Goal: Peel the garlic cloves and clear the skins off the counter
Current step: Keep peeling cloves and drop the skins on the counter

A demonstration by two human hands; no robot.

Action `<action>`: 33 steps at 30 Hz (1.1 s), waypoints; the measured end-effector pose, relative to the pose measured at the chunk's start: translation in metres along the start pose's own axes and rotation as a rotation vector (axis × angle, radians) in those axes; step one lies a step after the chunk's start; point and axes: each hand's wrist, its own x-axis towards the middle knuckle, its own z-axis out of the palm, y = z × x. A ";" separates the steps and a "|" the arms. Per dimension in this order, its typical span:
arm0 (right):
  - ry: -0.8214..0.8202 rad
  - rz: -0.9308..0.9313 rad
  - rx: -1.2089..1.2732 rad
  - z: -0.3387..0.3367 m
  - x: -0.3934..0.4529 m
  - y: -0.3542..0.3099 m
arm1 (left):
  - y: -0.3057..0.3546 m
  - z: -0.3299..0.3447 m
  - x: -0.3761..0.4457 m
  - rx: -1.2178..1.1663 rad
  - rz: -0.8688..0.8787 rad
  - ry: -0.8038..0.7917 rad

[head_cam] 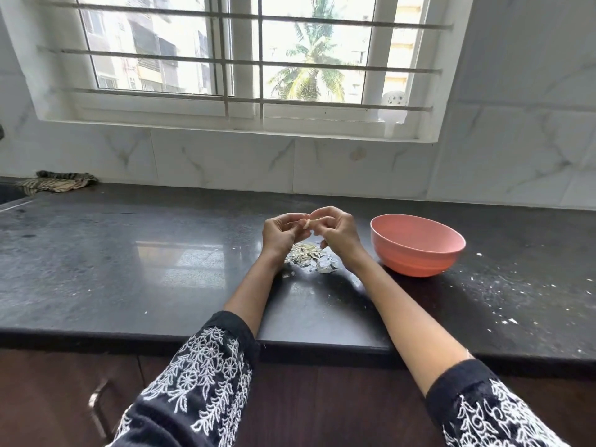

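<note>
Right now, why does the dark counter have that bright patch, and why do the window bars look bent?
Head view: daylight from the window reflects off the polished counter as a pale glare patch left of the hands. The wide-angle lens bows the window frame and bars. The hands on the garlic clove look slightly soft, and the arms cast shadows beside the pink bowl.

The head camera is looking forward and down, close over the counter (129,253). It is facing the window (245,59).
</note>
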 end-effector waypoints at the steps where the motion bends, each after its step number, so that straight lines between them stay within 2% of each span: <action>1: 0.011 -0.001 0.003 0.000 0.000 0.000 | 0.000 0.000 0.000 0.010 0.003 0.003; 7: 0.026 -0.006 0.020 0.000 0.001 0.002 | 0.002 0.003 -0.001 0.041 -0.017 -0.004; 14: -0.108 -0.034 0.055 0.001 -0.002 0.001 | 0.002 0.001 0.002 0.047 -0.019 0.114; 22: 0.021 -0.059 -0.013 -0.001 0.001 0.006 | 0.005 0.002 0.000 0.038 0.036 0.123; 30: 0.083 -0.129 -0.319 -0.004 0.007 0.013 | 0.006 0.001 -0.003 0.041 0.048 0.105; 33: 0.098 -0.127 -0.332 -0.003 0.008 0.014 | 0.006 0.001 -0.002 0.038 0.056 0.100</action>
